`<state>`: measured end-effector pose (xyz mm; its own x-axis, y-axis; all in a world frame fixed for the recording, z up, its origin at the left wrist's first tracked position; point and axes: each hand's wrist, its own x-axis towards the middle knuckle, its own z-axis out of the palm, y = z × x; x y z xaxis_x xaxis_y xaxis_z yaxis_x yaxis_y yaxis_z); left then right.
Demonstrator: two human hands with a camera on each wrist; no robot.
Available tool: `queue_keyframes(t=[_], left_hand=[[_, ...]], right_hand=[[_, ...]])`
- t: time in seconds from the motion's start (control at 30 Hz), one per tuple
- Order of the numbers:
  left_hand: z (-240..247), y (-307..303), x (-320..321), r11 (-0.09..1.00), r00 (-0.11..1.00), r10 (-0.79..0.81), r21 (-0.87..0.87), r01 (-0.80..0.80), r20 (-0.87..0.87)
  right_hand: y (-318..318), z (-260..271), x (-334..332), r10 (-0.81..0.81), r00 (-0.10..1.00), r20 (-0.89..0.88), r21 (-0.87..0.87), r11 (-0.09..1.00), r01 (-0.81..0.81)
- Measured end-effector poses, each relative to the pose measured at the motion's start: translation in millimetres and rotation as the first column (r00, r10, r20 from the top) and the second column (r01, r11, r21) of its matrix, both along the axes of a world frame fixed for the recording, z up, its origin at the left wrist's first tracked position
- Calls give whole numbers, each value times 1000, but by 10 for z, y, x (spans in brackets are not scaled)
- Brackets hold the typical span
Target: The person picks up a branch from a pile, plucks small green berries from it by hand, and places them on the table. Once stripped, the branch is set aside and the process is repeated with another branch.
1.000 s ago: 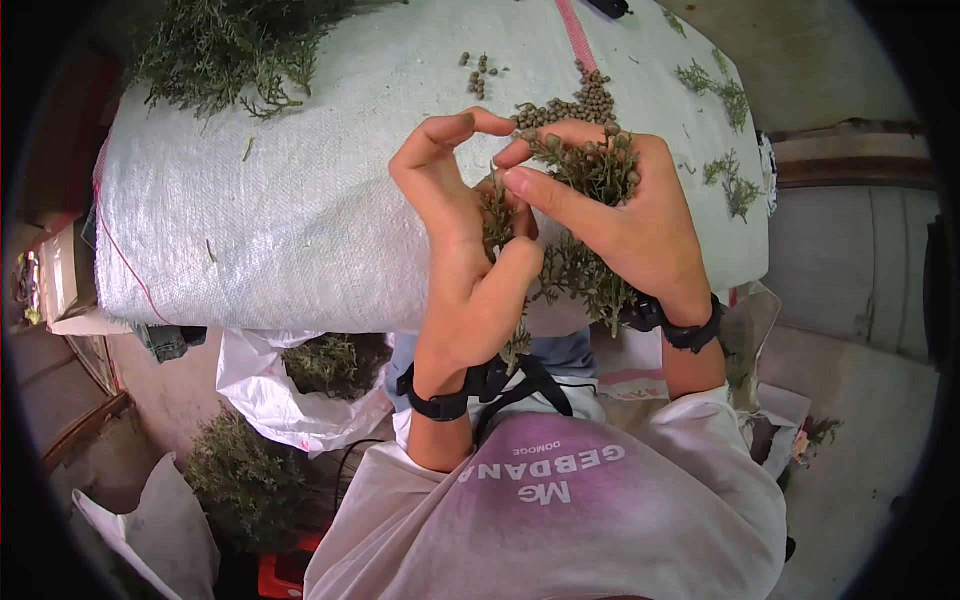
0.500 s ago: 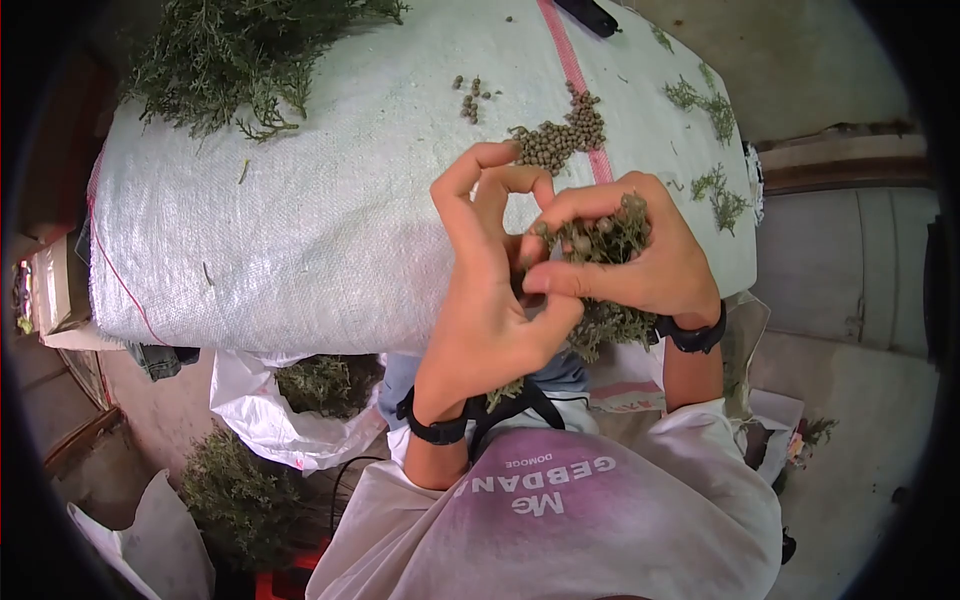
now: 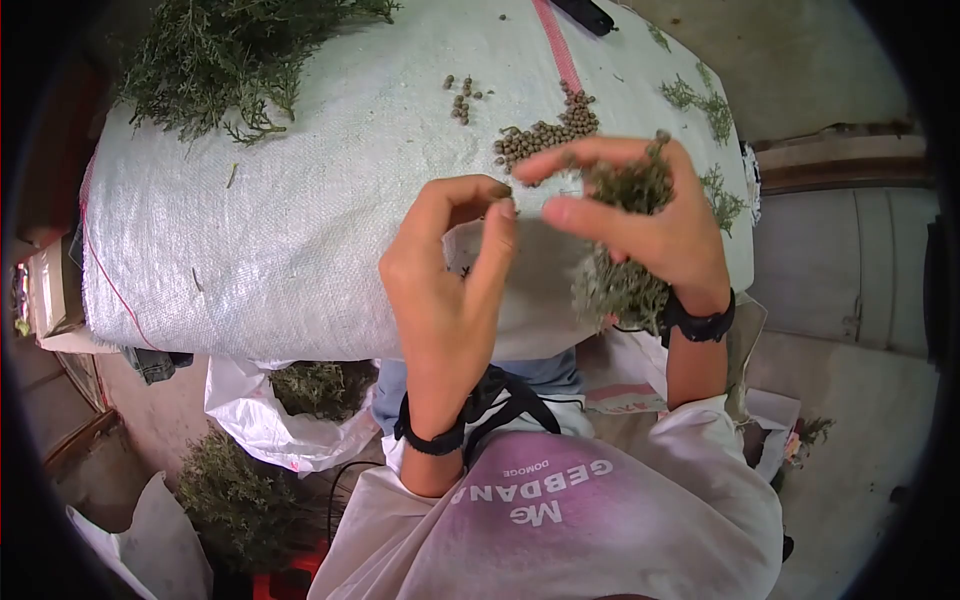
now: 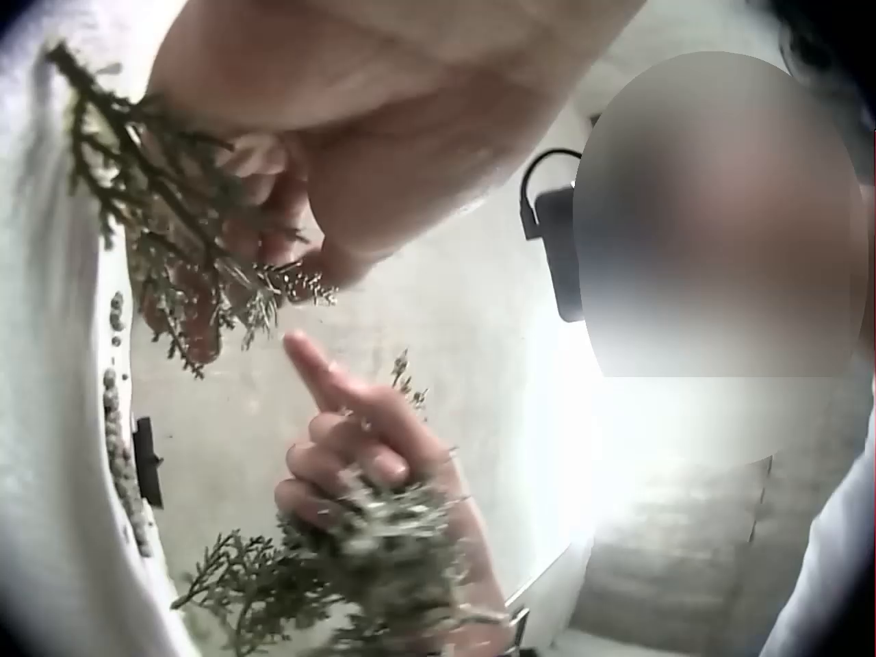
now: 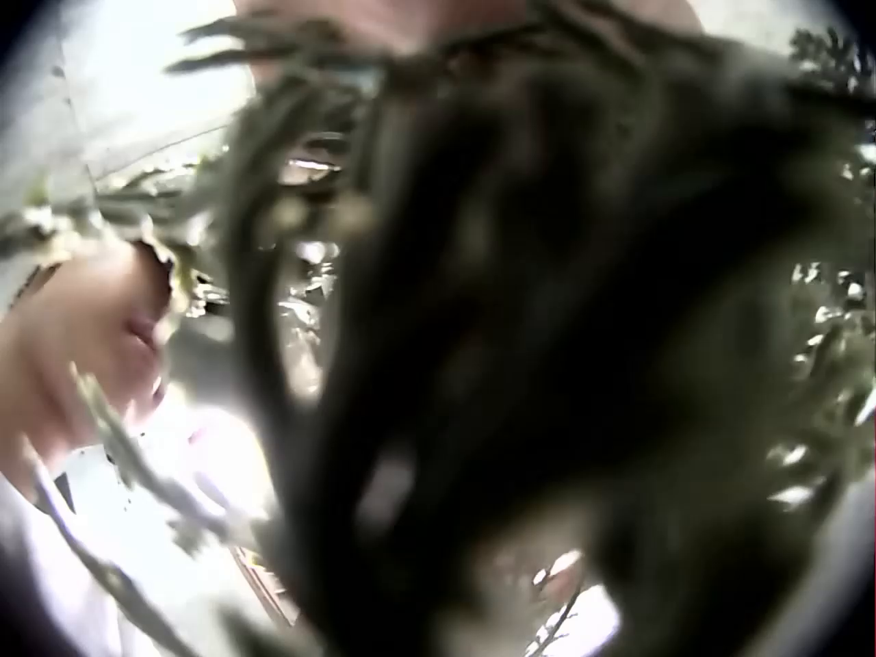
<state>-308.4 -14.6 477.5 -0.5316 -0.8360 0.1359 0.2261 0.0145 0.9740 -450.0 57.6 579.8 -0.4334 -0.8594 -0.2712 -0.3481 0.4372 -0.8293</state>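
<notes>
My left hand (image 3: 440, 285) is over the front of the white woven sack (image 3: 300, 250), thumb and index fingertips brought together at a small dark bit. A scale-leaved evergreen sprig (image 4: 192, 247) lies across its curled fingers in the left wrist view; from the head this sprig is mostly hidden. To the right, my right hand (image 3: 670, 225) holds a bunch of evergreen sprigs (image 3: 625, 285) with round cones among the leaves. Its thumb and index finger stand apart, while the other fingers curl round the bunch. Blurred foliage fills most of the right wrist view.
Small round brown cones (image 3: 550, 140) lie piled beyond the hands, with a few loose cones (image 3: 463, 100) nearby. A large evergreen heap (image 3: 210, 70) covers the sack's far left; stripped-looking sprigs (image 3: 715, 110) lie right. Below stand a white bag (image 3: 240, 400) with greenery and another evergreen pile (image 3: 235, 490).
The hands met over the sprigs earlier; now they are apart, the left drawn leftward with its fingertips closed together. The right hand's thumb and index finger have spread, its bunch still held.
</notes>
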Motion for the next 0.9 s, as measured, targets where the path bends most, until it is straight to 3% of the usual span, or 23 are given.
queue_keyframes(t=[0.03,0.1,0.17,0.23,0.3,0.37,0.5,0.57,0.7,0.77,0.8,0.87,0.9], left_hand=[[-23,0,-26,968,996,11,250,11,-89],[-18,-42,-1,942,987,22,335,34,-161],[28,-138,52,825,962,-73,526,207,-264],[-8,-128,-14,858,962,-37,485,169,-270],[-12,-127,-34,845,986,-56,519,131,-158],[10,-114,-48,853,987,-47,508,119,-152],[-12,-99,-32,877,988,-40,469,106,-148],[-1,-97,-28,869,986,-44,482,117,-160],[15,-94,-37,871,986,-65,474,131,-152],[19,-87,-55,866,986,-45,486,120,-162],[19,-79,-56,855,984,-24,507,110,-174],[17,-90,-52,867,986,-53,482,124,-159],[17,-91,-45,874,986,-74,466,135,-147]], right_hand=[[-16,25,-38,-46,995,-87,-36,998,43],[-13,-167,-214,-105,952,-287,-260,965,28],[41,-127,-264,-86,958,-275,-170,985,40],[57,-217,-280,104,820,-562,70,994,-78],[96,-403,-313,108,777,-620,73,994,-80],[117,-504,-322,137,683,-718,69,990,-125],[83,-585,-285,137,719,-681,49,989,-141],[74,-626,-286,125,620,-775,41,988,-147],[27,-609,-283,125,612,-781,44,988,-146],[-78,-513,-251,152,795,-587,224,974,-20],[-66,-559,-256,141,799,-584,216,976,-15],[-20,-687,-298,74,593,-802,57,997,-47],[-7,-716,-321,64,597,-800,49,998,-42]])
